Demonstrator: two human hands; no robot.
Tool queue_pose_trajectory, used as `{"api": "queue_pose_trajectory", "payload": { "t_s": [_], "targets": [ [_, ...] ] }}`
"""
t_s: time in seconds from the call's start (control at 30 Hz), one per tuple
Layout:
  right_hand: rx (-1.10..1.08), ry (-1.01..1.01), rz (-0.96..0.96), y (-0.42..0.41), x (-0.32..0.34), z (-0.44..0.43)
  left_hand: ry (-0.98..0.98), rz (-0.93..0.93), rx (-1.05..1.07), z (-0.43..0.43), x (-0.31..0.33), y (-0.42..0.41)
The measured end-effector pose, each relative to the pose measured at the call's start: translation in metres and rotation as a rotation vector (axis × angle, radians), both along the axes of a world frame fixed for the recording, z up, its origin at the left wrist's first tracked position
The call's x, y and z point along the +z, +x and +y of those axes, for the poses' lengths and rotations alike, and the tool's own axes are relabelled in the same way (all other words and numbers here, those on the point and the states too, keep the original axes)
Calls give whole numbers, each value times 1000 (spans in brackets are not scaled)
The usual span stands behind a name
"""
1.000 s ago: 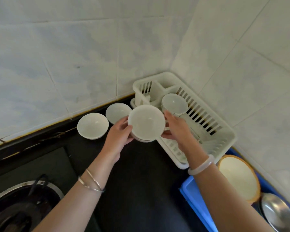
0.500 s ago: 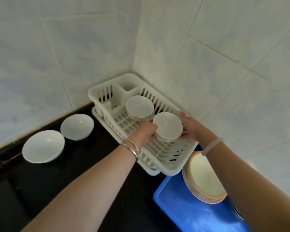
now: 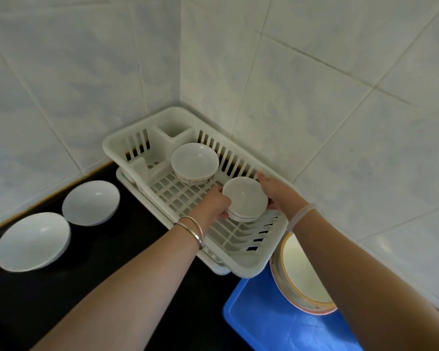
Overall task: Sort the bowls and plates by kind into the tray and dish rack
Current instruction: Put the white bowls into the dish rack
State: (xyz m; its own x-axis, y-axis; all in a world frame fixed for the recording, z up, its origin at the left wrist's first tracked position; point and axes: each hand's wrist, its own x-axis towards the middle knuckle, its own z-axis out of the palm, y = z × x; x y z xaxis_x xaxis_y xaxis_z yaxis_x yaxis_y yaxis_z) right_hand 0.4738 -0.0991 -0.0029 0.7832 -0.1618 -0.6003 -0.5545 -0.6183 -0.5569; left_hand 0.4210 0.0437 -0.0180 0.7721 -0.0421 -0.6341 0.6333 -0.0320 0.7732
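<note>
The held bowl stack (image 3: 245,196) sits inside the dish rack (image 3: 241,264), gripped from both sides: left hand (image 3: 213,206) curled on its 9 o'clock side, right hand (image 3: 276,192) curled on its 3 o'clock side. Contact with the rack floor cannot be determined. A second bowl stack (image 3: 194,158) stands at 11 o'clock. The blue tray (image 3: 276,325) lies at 5 o'clock of the rack.

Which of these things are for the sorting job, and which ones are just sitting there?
For the job:
- held bowls, gripped by the left hand and right hand
- racked bowls in the dish rack
- near white bowl and far white bowl, on the counter
- plates in the blue tray

Just there:
- tiled wall
- black counter
- metal bangles, pale bracelet
</note>
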Motion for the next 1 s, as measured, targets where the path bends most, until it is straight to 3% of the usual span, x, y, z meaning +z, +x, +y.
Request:
{"api": "queue_pose_trajectory", "payload": {
  "t_s": [0.2, 0.37, 0.47, 0.63, 0.77, 1.0],
  "targets": [
    [-54, 39, -23, -6, 1, -3, 57, -52, -68, 3, -1, -2],
    [193, -247, -162, -27, 13, 1, 225, -171, -171, 7, 8, -8],
    [242, -269, -241, -40, 27, 3, 268, -223, -216, 17, 16, -13],
    [190, -124, -448, -68, 52, 25, 244, -324, -60, 44, 36, -44],
    [256, 27, -448, -103, 68, 71, 213, -391, 140, 81, 49, -88],
    [431, 111, -357, -154, 52, 165, 557, -357, 354, 166, 38, -167]
  ]
}}
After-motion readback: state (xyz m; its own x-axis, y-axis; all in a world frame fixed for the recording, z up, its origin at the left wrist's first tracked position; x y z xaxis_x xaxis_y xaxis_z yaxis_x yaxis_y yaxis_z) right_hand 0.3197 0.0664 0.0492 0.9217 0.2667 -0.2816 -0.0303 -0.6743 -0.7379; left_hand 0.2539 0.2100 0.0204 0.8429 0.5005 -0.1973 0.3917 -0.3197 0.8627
